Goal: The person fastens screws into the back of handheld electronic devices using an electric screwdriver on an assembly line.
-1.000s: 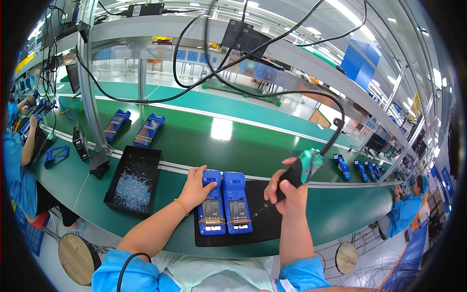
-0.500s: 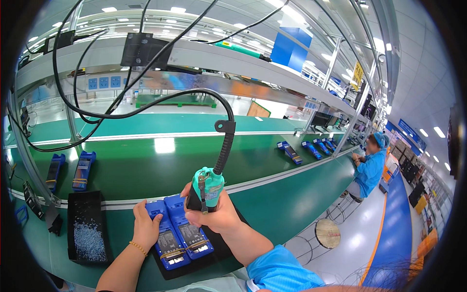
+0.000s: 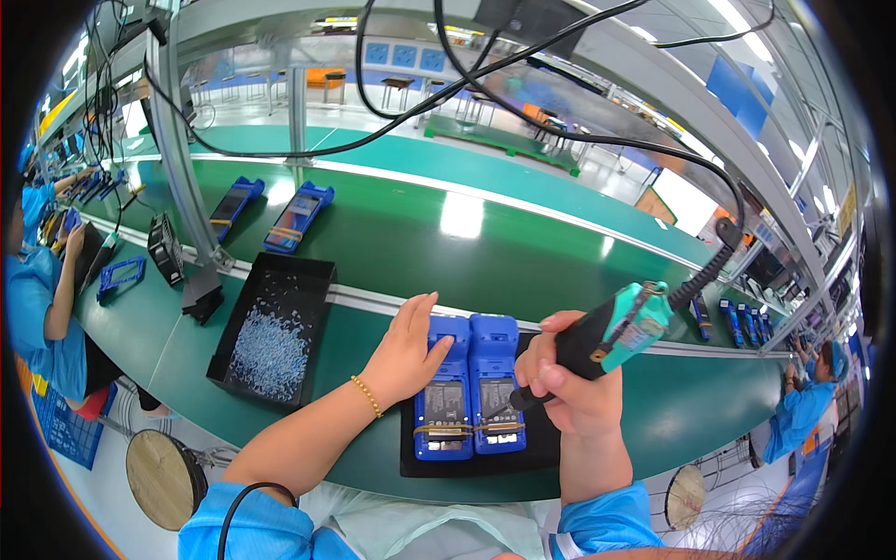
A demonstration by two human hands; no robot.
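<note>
Two blue handheld terminals, the left terminal [image 3: 442, 392] and the right terminal [image 3: 495, 387], lie side by side, backs up, on a black mat [image 3: 541, 448]. Each has a tan rubber band around its lower part. My left hand [image 3: 403, 350] rests at the left terminal's upper side, fingers stretched out, thumb touching its casing. In my right hand [image 3: 574, 383] is a green and black electric screwdriver [image 3: 611, 327], gripped at a slant. Its tip points down-left over the right terminal's middle; I cannot tell whether it touches.
A black box [image 3: 322, 280] of small bluish pieces stands to the left. Beyond the metal rail, two more terminals [image 3: 299, 217] lie on the green belt [image 3: 392, 224]. The screwdriver's black cable [image 3: 653, 145] loops overhead. Co-workers sit at left [image 3: 47, 289] and far right [image 3: 807, 397].
The view has swung left. The screwdriver has gone from upright to slanted, its tip now over the right terminal. My left fingers have straightened beside the left terminal.
</note>
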